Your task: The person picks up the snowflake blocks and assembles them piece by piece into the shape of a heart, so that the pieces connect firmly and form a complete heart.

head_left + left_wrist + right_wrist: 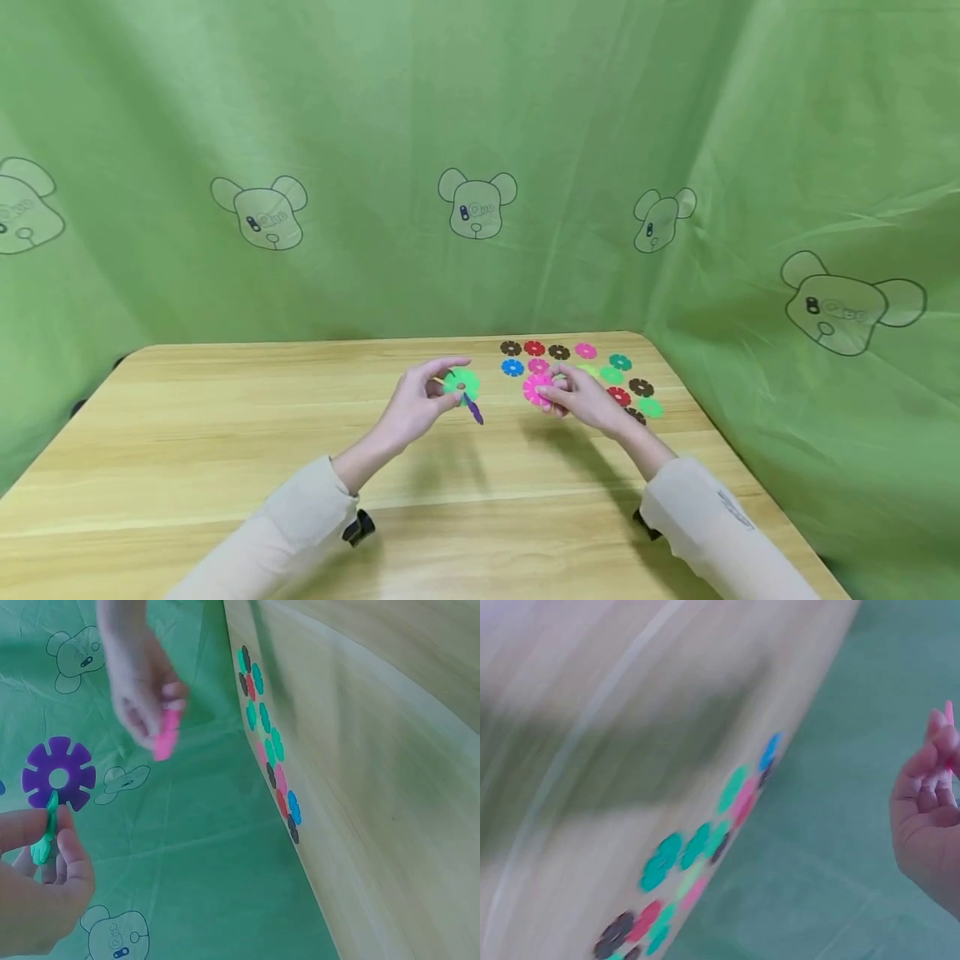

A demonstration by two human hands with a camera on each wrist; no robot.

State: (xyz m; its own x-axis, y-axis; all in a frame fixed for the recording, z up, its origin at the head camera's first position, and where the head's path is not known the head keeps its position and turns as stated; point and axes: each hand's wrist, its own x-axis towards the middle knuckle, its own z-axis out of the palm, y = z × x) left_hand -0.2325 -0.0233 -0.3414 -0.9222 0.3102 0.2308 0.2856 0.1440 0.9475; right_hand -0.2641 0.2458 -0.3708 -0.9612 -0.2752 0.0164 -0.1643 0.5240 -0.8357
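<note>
Behind everything and along the right side, a creased green curtain (360,100), printed with outlined bear faces (477,232); across the faces, small pale lettering next to a dark blue mark, too faint to read for certain; in front, a wood-grain table (225,433), crossed by soft arm shadows; over it, two pale sleeves (262,525), with a small grey print, unreadable, on the right one; at the far right of the tabletop, a loose spread of flat notched discs in black, red, pink, green and other colours, partly hidden from the head view behind the right hand (583,400); among them, a blue disc (507,367) near the left end and a teal disc (620,358) farther right; opposite, a left hand (420,402), also raised above the wood; on the left, fingers narrowed, pinching a green disc (472,379); on the right, fingers likewise narrowed, pinching a pink disc (533,389), apart from the green one; at the green rim, joined crosswise, a purple disc (76,758), face-on with a round centre hole in the left wrist view; under each cuff, a small black gadget (359,528).
</note>
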